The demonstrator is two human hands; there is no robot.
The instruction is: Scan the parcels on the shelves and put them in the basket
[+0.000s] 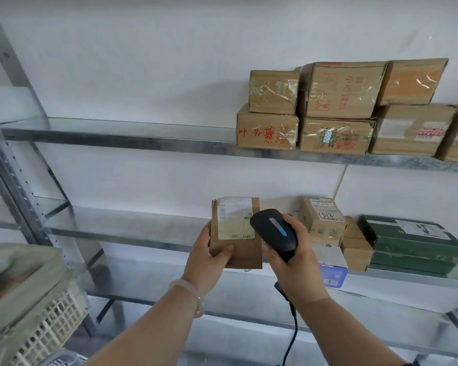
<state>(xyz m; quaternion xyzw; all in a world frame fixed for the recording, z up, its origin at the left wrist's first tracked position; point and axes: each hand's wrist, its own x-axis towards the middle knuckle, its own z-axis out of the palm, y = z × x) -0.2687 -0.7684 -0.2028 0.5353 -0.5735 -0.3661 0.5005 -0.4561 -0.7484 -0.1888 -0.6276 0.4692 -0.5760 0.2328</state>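
Note:
My left hand grips a brown cardboard parcel upright in front of the middle shelf, its white shipping label facing me. My right hand holds a black barcode scanner with a lit blue and pink strip, its head close to the right edge of the parcel's label. The scanner's black cable hangs down below my right wrist. A pale plastic lattice basket sits at the lower left, with brown parcels blurred inside it.
Several brown boxes are stacked on the upper metal shelf at the right. The middle shelf carries small brown boxes, green flat boxes and a white and blue box. A grey upright post stands left.

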